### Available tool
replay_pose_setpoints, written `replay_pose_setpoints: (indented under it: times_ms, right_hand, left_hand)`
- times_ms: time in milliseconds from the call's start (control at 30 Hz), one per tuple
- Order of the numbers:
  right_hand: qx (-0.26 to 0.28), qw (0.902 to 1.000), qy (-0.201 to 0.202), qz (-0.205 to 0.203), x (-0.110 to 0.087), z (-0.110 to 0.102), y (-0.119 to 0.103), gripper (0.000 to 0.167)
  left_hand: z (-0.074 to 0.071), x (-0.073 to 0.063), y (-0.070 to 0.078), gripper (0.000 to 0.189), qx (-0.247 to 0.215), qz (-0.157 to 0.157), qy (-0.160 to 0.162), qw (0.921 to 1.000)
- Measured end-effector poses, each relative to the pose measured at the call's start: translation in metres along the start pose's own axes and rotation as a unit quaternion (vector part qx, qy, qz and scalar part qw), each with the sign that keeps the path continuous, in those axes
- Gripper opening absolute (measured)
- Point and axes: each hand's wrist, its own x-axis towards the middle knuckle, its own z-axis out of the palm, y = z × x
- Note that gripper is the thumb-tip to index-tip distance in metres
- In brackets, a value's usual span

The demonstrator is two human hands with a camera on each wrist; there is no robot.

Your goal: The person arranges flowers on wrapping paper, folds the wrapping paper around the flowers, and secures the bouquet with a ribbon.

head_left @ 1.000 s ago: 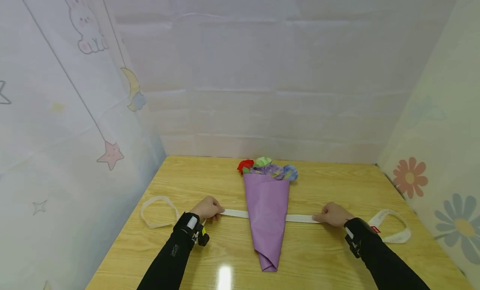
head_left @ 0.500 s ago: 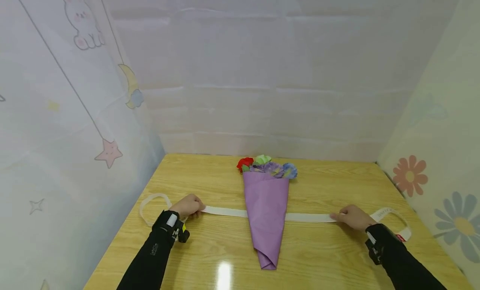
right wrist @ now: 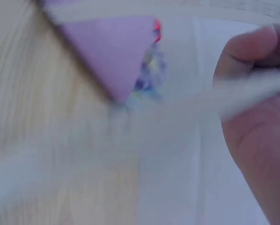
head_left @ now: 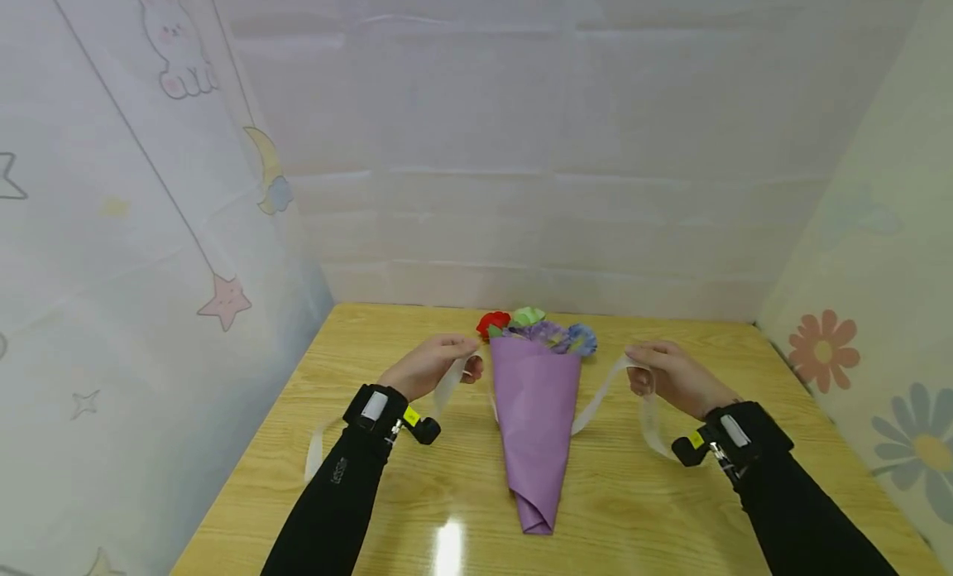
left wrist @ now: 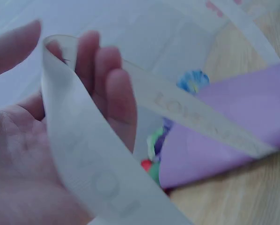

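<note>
A bouquet in purple wrapping paper (head_left: 536, 431) lies on the table, its narrow end toward me. A red flower (head_left: 493, 324), a pale green flower (head_left: 527, 315) and purple and blue flowers (head_left: 582, 340) show at its top. A white printed ribbon (left wrist: 100, 183) passes under the wrap, and both its sides are raised. Left of the bouquet, my left hand (head_left: 432, 367) holds one side; the ribbon loops over its curled fingers, with the thumb apart. On the right, my right hand (head_left: 679, 381) grips the other side near the thumb, its free length hanging down.
The wooden table (head_left: 357, 510) runs back to a pale sheet wall (head_left: 476, 187). A printed sheet with a rabbit, moon and stars (head_left: 225, 301) stands on the left. Another with flower prints (head_left: 822, 351) is on the right.
Both hands first slid outward along the ribbon lying on the table. Now they have risen and come inward, lifting the ribbon's two sides beside the bouquet. The bouquet has stayed in place.
</note>
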Motion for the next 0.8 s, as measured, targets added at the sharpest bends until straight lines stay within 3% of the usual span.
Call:
replay_pose_setpoints:
  times_ms: [133,267,400,567,633,700,800]
  right_hand:
    - [-0.004,0.9994,-0.015,-0.032,0.005,0.006,-0.017,0.036]
    - [-0.048,0.9975,-0.019,-0.049,0.003,0.010,-0.038,0.033]
    - [-0.116,0.9912,-0.016,-0.062,0.000,0.018,-0.059,0.028]
    - [-0.179,0.9820,0.022,-0.055,0.000,0.040,-0.081,0.019]
    - [-0.196,0.9788,0.052,-0.034,0.005,0.052,-0.090,0.016]
    - [-0.212,0.9737,0.082,-0.011,0.015,0.066,-0.098,0.020]
    - [-0.228,0.9662,0.119,0.022,0.038,0.084,-0.107,0.031]
  left_hand:
    - [0.014,0.001,0.017,0.012,0.014,0.037,-0.013,0.9991]
    - [0.022,0.004,0.025,0.010,0.029,0.065,0.013,0.9974]
    - [0.034,0.015,0.027,0.012,0.022,0.084,0.042,0.9954]
    - [0.054,0.034,0.026,0.018,0.031,0.099,0.072,0.9919]
    - [0.063,0.041,0.025,0.022,0.087,0.105,0.086,0.9870]
    - [0.072,0.047,0.023,0.023,0.152,0.113,0.097,0.9771]
    - [0.085,0.054,0.021,0.017,0.248,0.133,0.112,0.9530]
